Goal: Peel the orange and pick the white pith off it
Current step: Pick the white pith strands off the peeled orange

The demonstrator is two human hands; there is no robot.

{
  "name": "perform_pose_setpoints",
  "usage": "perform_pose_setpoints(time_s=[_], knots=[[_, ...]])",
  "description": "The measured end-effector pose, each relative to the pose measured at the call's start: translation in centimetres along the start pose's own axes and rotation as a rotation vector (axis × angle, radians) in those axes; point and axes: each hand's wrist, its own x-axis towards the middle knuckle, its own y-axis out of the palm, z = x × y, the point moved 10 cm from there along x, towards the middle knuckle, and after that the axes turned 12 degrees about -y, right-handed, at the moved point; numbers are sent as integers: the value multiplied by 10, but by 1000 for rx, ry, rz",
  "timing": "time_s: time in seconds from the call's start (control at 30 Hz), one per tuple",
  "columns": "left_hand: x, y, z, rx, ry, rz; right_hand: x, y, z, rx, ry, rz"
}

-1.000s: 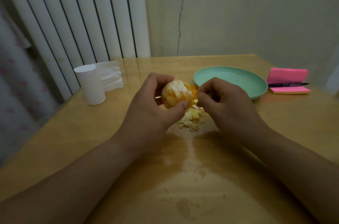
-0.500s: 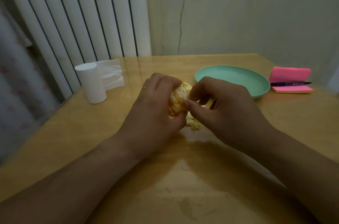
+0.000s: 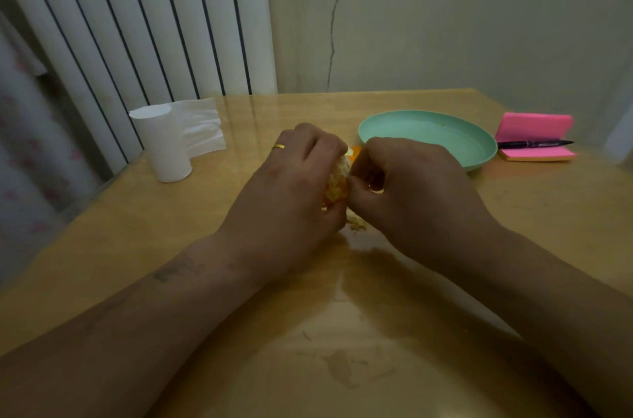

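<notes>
The peeled orange (image 3: pixel 337 183) shows as a narrow strip of pale, pith-streaked flesh between my two hands above the table's middle. My left hand (image 3: pixel 294 188) wraps round it from the left, fingers curled over the top. My right hand (image 3: pixel 407 191) presses against its right side with thumb and fingertips pinching at the surface. A small heap of pith scraps (image 3: pixel 356 222) lies on the table just under the hands, mostly hidden. A bit of orange peel (image 3: pixel 354 152) peeks out behind the fingers.
A mint green plate (image 3: pixel 479 147) sits behind my right hand. Pink sticky notes (image 3: pixel 534 128) with a black pen (image 3: pixel 534 143) lie at the far right. A white tissue roll (image 3: pixel 161 143) stands at the left, near the table edge. Wall and radiator close the back.
My hands have closed together over the orange. The left hand has rolled over so its back faces up, and most of the fruit and the scrap heap are now hidden.
</notes>
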Motion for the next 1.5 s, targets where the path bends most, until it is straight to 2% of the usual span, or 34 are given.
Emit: perform_pose_setpoints(time_s=[0.17,0.4,0.57,0.77,1.0,1.2,1.5], knots=[[-1,0,0,-38,-6,-14,1,1,-2,0,-2,-18],[-2,-4,14,-230,-83,-6,-3,-3,-38,210,154,-114],[0,-7,24,-278,-146,-28,0,3,-33,372,121,-84],[1,-8,39,-247,-230,-59,-2,-3,-22,325,72,-119],[0,-6,23,-123,-129,-45,-4,3,-15,251,83,-54],[3,-6,9,-35,-54,-71,-2,0,-9,55,80,-5],[2,-2,4,-25,-56,-59,0,-4,-2,-73,62,-7]])
